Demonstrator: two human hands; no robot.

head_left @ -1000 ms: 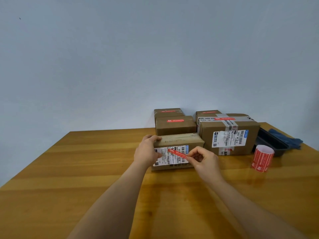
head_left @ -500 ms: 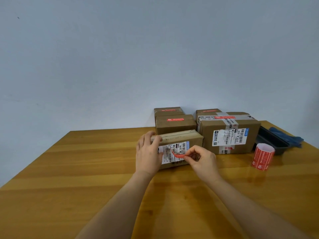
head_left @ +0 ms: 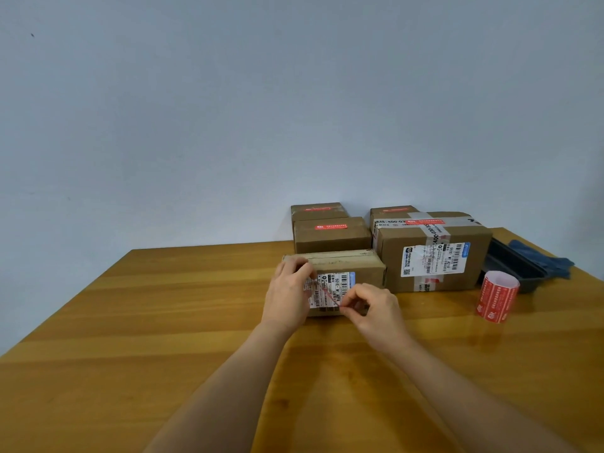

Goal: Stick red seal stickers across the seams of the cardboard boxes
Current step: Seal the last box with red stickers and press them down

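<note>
A red seal sticker (head_left: 327, 294) is held stretched between the pinching fingers of the left hand (head_left: 287, 297) and the right hand (head_left: 372, 310) against the nearest cardboard box (head_left: 362, 269), whose top seam, it is judged, must next be bridged and pressed.

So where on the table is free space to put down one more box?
The table's wide left half, beside the left hand, is bare, and so is the near strip. It is crowded at the far right: stacked boxes, sticker roll, black tray.
</note>
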